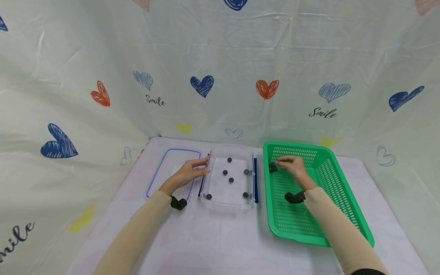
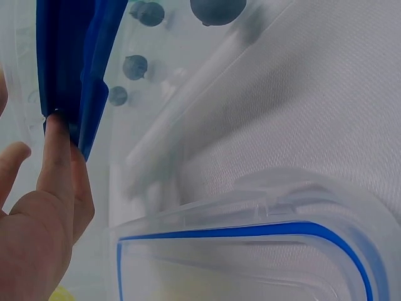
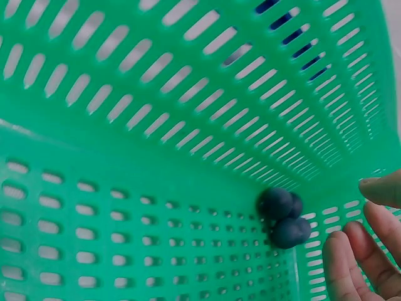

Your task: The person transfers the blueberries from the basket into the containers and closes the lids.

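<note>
My left hand (image 1: 187, 172) is at the left side of a clear plastic box (image 1: 227, 206), its extended fingers touching the blue side flap (image 2: 72, 69). Several small dark blueberries (image 1: 231, 180) lie spread over the box's floor. Over the far left part of a green basket (image 1: 299, 238) is my right hand (image 1: 295, 168), fingers slightly bent and thumb apart, with nothing visible between them. Just beside its fingertips, a small cluster of blueberries (image 3: 288, 219) sits in the basket's corner.
Left of the box, a clear lid with a blue seal (image 1: 159, 168) lies flat on the white-covered table (image 1: 206, 240). Another blue flap (image 1: 256, 181) hangs on the box's right side, close to the basket wall. A heart-printed sheet (image 1: 233, 57) hangs behind the table.
</note>
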